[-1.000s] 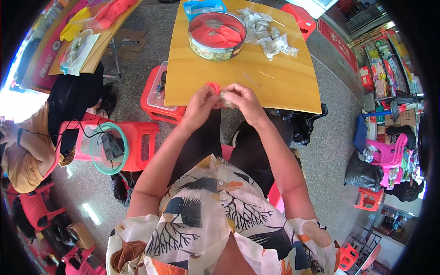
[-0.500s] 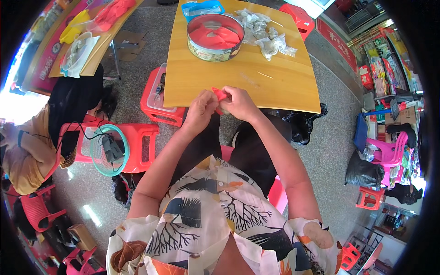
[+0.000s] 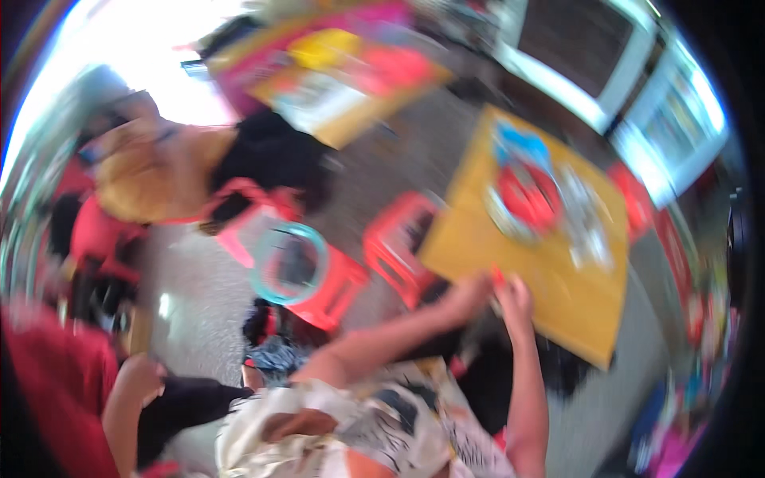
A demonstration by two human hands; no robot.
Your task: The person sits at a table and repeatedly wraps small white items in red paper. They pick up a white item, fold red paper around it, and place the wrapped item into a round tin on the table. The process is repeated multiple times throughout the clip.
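Motion blurs the whole head view. At the near edge of the wooden table (image 3: 478, 215), a small soft red piece (image 3: 499, 277) shows between my hands. My left hand (image 3: 470, 295) is closed at its left side, and my right hand (image 3: 516, 301) pinches it from the right. Individual fingers are smeared, and what the piece is cannot be made out. Farther back on the table stands a round tin (image 3: 500, 217) with similar red pieces (image 3: 527, 195) inside. Crumpled clear plastic bags (image 3: 586, 223) lie right of the tin, and a blue tray (image 3: 522, 145) sits behind it.
Left of the table are red stools (image 3: 398, 243), one bearing a turquoise basket (image 3: 323, 267). A seated person in tan (image 3: 163, 171) is beyond, near a second table (image 3: 351, 123) with yellow and red things. Another person in red (image 3: 60, 382) is close at lower left.
My view has swung to the left, so the table and my hands now appear farther right and tilted. A person in red has come into view at lower left. My hands stay together at the red piece.
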